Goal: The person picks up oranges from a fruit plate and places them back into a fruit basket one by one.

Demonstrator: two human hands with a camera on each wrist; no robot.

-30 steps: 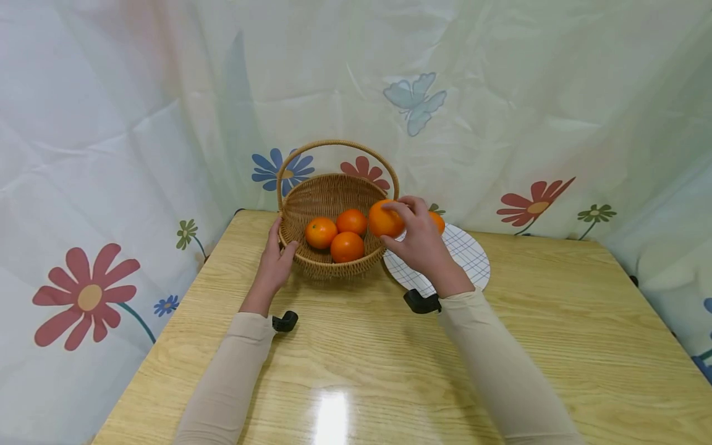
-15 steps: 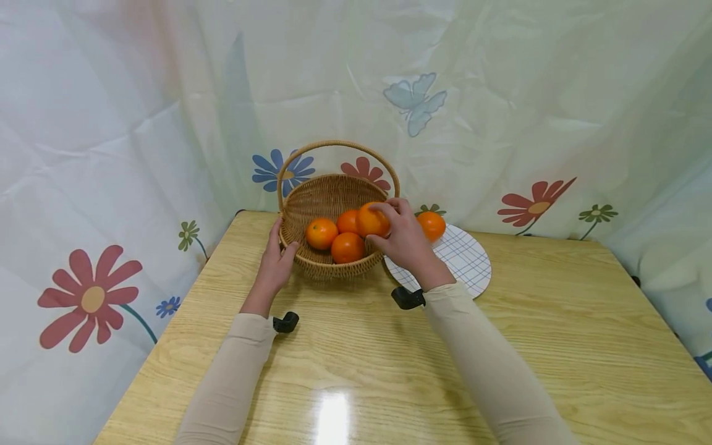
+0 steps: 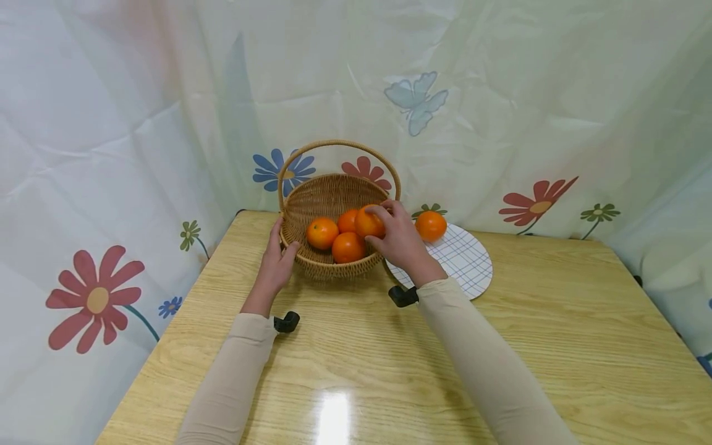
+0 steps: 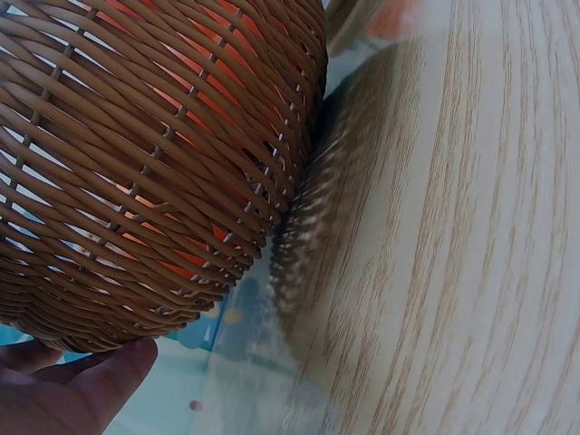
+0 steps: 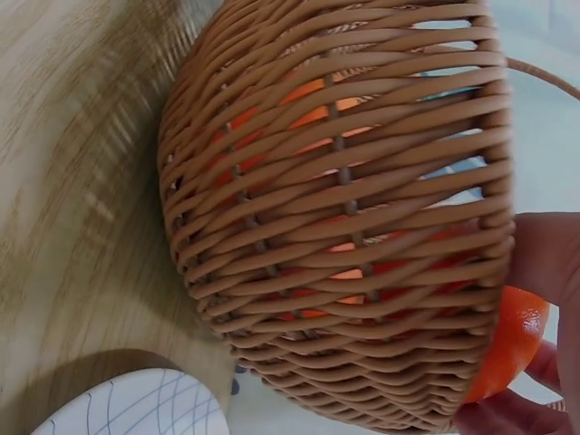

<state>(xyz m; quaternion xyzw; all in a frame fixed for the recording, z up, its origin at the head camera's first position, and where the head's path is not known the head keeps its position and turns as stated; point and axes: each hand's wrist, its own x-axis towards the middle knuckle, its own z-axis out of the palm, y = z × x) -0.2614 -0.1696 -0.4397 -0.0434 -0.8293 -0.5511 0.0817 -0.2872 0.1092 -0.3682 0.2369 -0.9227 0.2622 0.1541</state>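
Note:
A wicker basket [image 3: 317, 199] with a tall arched handle stands on the table, several oranges inside it. My left hand [image 3: 275, 258] grips the basket's left rim, thumb on the near side; in the left wrist view its thumb [image 4: 122, 376] shows at the rim. Over the basket's right side, my right hand [image 3: 400, 238] holds an orange [image 3: 369, 222] between thumb and fingers, close against the others. In the right wrist view that orange [image 5: 515, 340] shows just past the rim, partly hidden by the weave. Another orange [image 3: 431, 226] sits on a white checked plate [image 3: 467, 259].
The plate lies just right of the basket, partly under my right forearm. A wooden table [image 3: 345, 346] extends toward me and to the right. Close behind the basket hangs a flower-printed curtain [image 3: 489, 123].
My right hand has carried the orange leftward from over the plate side into the basket, lowering it slightly among the others. The left hand keeps its place on the rim.

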